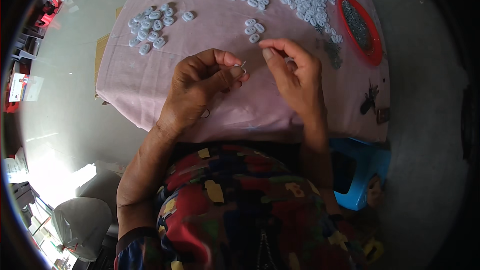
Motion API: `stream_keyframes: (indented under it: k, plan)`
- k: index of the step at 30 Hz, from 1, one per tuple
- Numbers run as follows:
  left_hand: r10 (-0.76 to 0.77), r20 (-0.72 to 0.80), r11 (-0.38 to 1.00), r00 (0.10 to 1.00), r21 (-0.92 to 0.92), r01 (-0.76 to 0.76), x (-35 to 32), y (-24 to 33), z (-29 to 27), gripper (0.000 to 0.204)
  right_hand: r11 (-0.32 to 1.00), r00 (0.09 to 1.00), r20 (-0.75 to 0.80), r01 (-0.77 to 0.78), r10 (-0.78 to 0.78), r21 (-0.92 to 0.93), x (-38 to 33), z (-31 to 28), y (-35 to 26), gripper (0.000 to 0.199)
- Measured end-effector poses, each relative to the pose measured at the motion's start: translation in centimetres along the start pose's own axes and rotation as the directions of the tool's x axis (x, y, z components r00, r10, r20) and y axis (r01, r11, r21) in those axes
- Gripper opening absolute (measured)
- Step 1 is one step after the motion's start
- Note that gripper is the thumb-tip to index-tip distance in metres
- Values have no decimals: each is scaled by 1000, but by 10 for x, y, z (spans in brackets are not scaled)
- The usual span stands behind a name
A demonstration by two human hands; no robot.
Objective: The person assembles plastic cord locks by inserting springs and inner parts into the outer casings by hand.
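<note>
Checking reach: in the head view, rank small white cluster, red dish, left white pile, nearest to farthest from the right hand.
1. Small white cluster, just beyond the right hand
2. Red dish, right side
3. Left white pile, far left

Smooth grey floor [60, 115] surrounds a table [125, 77] draped in pink; a blue plastic stool [382, 162] stands by its near right edge, and white light [45, 175] glares across the floor at lower left

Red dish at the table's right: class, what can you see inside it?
Many small grey metallic pieces lie in the red dish; the bottom directly beneath them is covered.
</note>
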State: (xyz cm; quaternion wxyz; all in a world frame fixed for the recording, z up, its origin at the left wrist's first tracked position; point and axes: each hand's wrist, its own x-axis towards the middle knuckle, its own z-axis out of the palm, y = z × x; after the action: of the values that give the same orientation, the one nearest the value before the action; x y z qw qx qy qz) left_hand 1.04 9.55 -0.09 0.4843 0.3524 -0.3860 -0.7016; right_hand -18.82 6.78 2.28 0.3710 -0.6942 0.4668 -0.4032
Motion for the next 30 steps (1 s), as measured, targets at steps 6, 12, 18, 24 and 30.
stream_keyframes:
  k: [6, 12, 18, 24, 30]
  plan:
    - [-14, -24, 997, 1000, -83, 12, 5, 0, -5, 14, 750, 936, 54, 313, -348, -583, 39, -7, 35, 21]
    - [-35, -36, 995, 999, -100, 31, 5, -1, -11, 13, 767, 954, 56, 272, -295, -581, 38, 1, 38, 17]
    - [-33, -58, 992, 998, -124, 26, 6, -2, -8, 11, 923, 970, 1, 230, -241, -309, 27, 0, 31, 14]
    - [-31, -36, 987, 999, -160, 25, 2, 4, -3, 11, 900, 919, 49, 394, -392, -187, 10, -1, 9, 20]
    - [34, 15, 999, 999, -8, -34, 0, 8, -1, 11, 921, 917, 93, 390, -388, -4, 3, -6, 1, 19]
